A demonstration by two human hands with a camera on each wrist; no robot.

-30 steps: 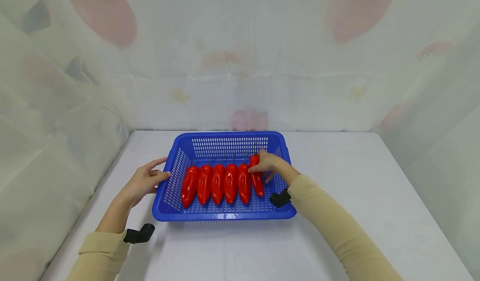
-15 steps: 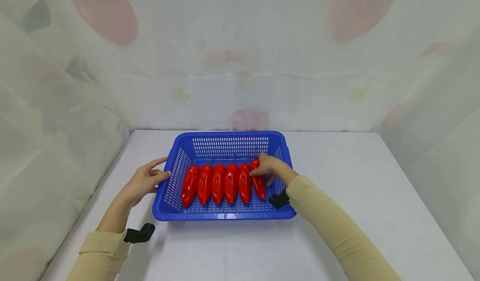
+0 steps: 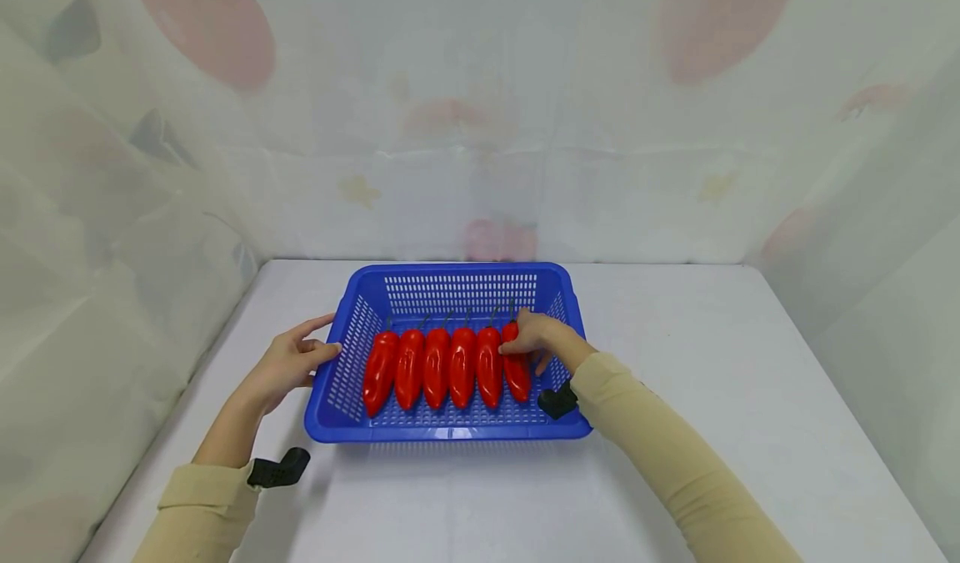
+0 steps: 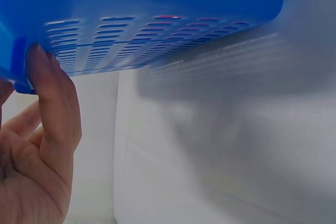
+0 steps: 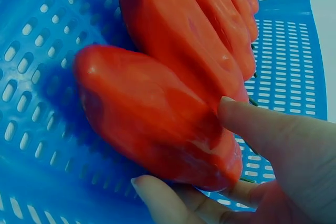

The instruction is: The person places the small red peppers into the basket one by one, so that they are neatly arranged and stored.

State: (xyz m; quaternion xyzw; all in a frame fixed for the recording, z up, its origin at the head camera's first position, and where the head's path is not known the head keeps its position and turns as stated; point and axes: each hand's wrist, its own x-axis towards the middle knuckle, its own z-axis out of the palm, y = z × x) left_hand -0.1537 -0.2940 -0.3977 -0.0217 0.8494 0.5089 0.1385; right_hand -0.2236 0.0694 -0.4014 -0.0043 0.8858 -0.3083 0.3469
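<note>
A blue plastic basket (image 3: 450, 434) with slotted walls stands in the middle of the table, holding several long red peppers (image 3: 461, 369) side by side, green stems toward the back. My left hand (image 3: 281, 369) grips the basket's left rim, thumb over the top; in the left wrist view its fingers curl around the edge. Inside the basket, at the right end of the row, my right hand (image 3: 536, 334) holds the last red pepper (image 5: 152, 116) near its stem end. The right wrist view shows thumb and fingers on either side of it, its tip lying close over the basket floor.
A white table (image 3: 720, 379) extends on both sides of the basket and in front of it. Patterned pale sheeting (image 3: 480, 163) forms a wall behind and at both sides. Black wrist cameras (image 3: 279, 468) sit at the sleeve cuffs.
The right hand has lowered the rightmost pepper slightly toward the front, down into line with the row. The left hand and the basket have stayed in place.
</note>
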